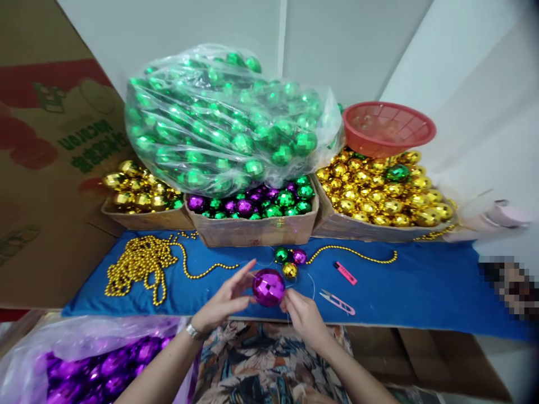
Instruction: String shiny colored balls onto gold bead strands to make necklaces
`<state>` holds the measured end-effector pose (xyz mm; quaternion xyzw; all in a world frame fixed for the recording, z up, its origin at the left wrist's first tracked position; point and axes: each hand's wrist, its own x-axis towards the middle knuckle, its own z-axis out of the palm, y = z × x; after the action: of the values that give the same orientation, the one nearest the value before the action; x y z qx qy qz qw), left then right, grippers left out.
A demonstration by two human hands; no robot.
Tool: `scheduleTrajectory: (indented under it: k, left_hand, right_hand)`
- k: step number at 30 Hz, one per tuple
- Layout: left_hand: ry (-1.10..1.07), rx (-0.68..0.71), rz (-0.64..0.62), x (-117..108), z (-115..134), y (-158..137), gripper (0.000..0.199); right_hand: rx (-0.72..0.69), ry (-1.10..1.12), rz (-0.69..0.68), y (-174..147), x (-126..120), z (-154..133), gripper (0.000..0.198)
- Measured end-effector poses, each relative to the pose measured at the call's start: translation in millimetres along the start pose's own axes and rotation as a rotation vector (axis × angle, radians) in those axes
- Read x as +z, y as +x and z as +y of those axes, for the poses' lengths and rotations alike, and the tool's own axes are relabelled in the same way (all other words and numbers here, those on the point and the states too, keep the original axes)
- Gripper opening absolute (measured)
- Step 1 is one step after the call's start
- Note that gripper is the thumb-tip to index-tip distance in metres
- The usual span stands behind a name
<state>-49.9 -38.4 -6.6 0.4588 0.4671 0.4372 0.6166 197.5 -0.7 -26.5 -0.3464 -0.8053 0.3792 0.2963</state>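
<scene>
A large shiny purple faceted ball is between my two hands above the front of the blue cloth. My left hand holds it at its left side, the index finger stretched upward and the thumb below. My right hand is closed in a pinch against the ball's right side, where a thin clear thread shows by the fingertips. Just beyond lie a small green ball, a small purple ball and a small gold ball, bunched together. A gold bead string runs rightward from them.
Pink thread snips and a pink lighter-like item lie right. Gold bead strings heap left. Behind stand boxes of balls, a bag of green balls and a red basket. Purple balls fill a bag lower left.
</scene>
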Motion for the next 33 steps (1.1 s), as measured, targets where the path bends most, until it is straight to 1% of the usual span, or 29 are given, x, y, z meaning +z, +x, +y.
scheduleTrajectory:
  k: [1, 2, 3, 4, 6, 8, 10, 12, 14, 18, 19, 21, 24, 26, 28, 30, 31, 33]
  left_hand:
    - [0.116, -0.025, 0.103, -18.8, -3.1, -0.1, 0.073]
    - [0.276, -0.058, 0.269, -40.1, -6.4, 1.6, 0.059]
    - [0.471, -0.096, 0.517, -62.9, -9.4, 5.4, 0.047]
    - [0.548, -0.111, 0.673, -86.0, -12.1, 11.1, 0.042]
    - [0.639, -0.127, 0.863, -127.9, -15.8, 27.4, 0.035]
    - [0.703, -0.136, 0.974, -158.8, -17.3, 46.4, 0.029]
    - [0.738, -0.14, 1.02, -177.1, -17.2, 63.5, 0.021]
    - [0.739, -0.139, 1.029, -185.9, -16.1, 75.6, 0.013]
    - [0.717, -0.133, 1.035, -189.3, -14.6, 81.7, 0.007]
    - [0.608, -0.125, 1.057, -185.3, -13.7, 76.4, 0.002]
    - [0.564, -0.127, 1.06, -180.6, -15.0, 71.4, 0.004]
    - [0.451, -0.127, 1.053, -164.9, -19.5, 57.1, 0.015]
    - [0.262, -0.114, 0.983, -126.0, -25.8, 31.0, 0.038]
    - [0.097, -0.098, 0.893, -95.0, -23.9, 16.7, 0.045]
    - [-0.167, -0.077, 0.769, -65.5, -15.5, 8.7, 0.043]
    - [-0.427, -0.06, 0.649, -41.6, -3.3, 6.6, 0.038]
    - [-0.51, -0.058, 0.606, -32.2, 2.9, 7.0, 0.035]
    - [-0.553, -0.06, 0.562, -18.5, 12.8, 9.5, 0.033]
  right_hand:
    - [0.009, 0.036, 0.009, -0.1, -0.6, 0.3, 0.024]
    - [0.019, 0.066, 0.017, -0.1, -1.4, 0.4, 0.024]
    - [0.029, 0.085, 0.022, -0.1, -2.2, 0.4, 0.023]
    - [0.037, 0.094, 0.026, 0.0, -2.7, 0.5, 0.023]
    - [0.039, 0.095, 0.034, 0.7, -2.5, 0.6, 0.023]
    - [0.029, 0.081, 0.044, 1.9, -1.0, 0.7, 0.023]
    - [0.011, 0.061, 0.06, 3.2, 0.9, 0.5, 0.024]
    - [0.0, 0.046, 0.072, 4.0, 2.1, 0.4, 0.024]
    - [0.001, 0.041, 0.08, 4.0, 2.8, 0.9, 0.024]
    - [0.005, 0.037, 0.072, 2.5, 5.0, 3.4, 0.024]
    - [0.0, 0.024, 0.07, 2.2, 5.9, 3.9, 0.024]
    - [-0.017, -0.014, 0.069, 2.1, 7.9, 4.1, 0.024]
    - [-0.045, -0.071, 0.048, 4.0, 11.2, 2.1, 0.023]
    - [-0.072, -0.105, 0.031, 6.2, 13.4, -0.2, 0.023]
    - [-0.103, -0.148, 0.023, 8.1, 15.1, -2.5, 0.023]
    - [-0.124, -0.185, 0.027, 8.8, 15.6, -4.0, 0.022]
    - [-0.128, -0.198, 0.033, 8.7, 15.4, -4.4, 0.022]
    - [-0.126, -0.214, 0.045, 7.5, 14.0, -4.7, 0.022]
